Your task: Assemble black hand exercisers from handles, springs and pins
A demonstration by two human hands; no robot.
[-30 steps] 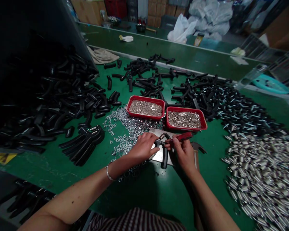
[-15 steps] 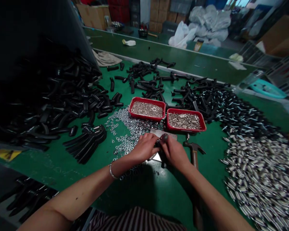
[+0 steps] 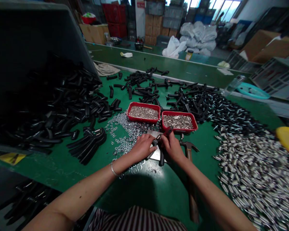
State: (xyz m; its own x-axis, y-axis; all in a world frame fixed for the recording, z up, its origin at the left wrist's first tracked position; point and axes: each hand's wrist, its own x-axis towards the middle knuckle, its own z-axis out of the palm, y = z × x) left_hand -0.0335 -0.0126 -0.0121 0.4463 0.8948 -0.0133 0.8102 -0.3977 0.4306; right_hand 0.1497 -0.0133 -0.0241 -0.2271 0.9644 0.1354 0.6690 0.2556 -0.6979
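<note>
Over a small metal plate, my left hand is closed on a black handled part with two legs that point toward me. My right hand grips a dark tool, whose rounded end sticks up past the fingers. Between the fingertips a small silver piece shows at the top of the black part. Just beyond the hands stand two red trays, one of tiny metal bits and one of small pins. A hammer lies to the right of my right hand.
Loose washers spread left of the plate. A stack of black handles lies farther left, beside a large bin spilling black parts. Silver springs are heaped at the right, near a yellow lid.
The view has tilted up and shifted slightly right. The dark tool in my right hand now leans to the right with more of it showing, and the silver piece has come into sight.
</note>
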